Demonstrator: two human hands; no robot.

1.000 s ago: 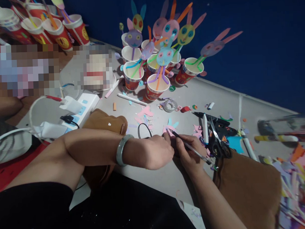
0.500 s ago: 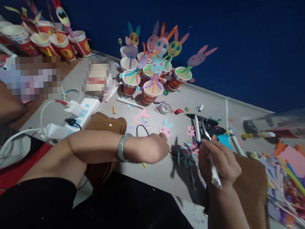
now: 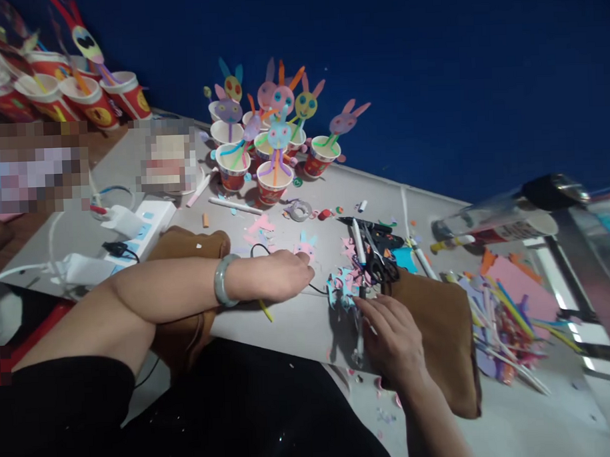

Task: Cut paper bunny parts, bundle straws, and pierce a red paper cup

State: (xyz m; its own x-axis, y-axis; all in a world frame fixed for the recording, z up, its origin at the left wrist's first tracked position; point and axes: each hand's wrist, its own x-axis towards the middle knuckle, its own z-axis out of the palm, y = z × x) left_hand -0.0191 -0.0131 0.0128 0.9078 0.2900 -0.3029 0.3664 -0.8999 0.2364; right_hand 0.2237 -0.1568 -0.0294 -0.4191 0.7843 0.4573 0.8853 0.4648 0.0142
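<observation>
On the table, my left hand (image 3: 286, 276), with a jade-coloured bangle at the wrist, has its fingertips closed on the edge of a pink paper rabbit head (image 3: 304, 247) with light blue ears. My right hand (image 3: 391, 329) is to the right, palm down, its fingertips at the dark end of a slim pen with a clear barrel (image 3: 359, 336). The thumb is hidden. Just beyond that hand lie black-handled scissors (image 3: 383, 266) and a white marker (image 3: 358, 243). Blue and pink paper scraps (image 3: 341, 287) are by the pen.
Paper cups with rabbit figures (image 3: 275, 183) stand at the back, more red cups (image 3: 125, 95) at far left. A white power strip (image 3: 149, 227), a tape roll (image 3: 299, 210), a brown cushion (image 3: 433, 330), a bottle (image 3: 477, 216) and a pile of pipe cleaners (image 3: 509, 335) surround the work area.
The view has swung right. The scissors, formerly at my right fingers, now lie apart from the hand. My right hand has come nearer the table and the scraps; my left stays at the rabbit head.
</observation>
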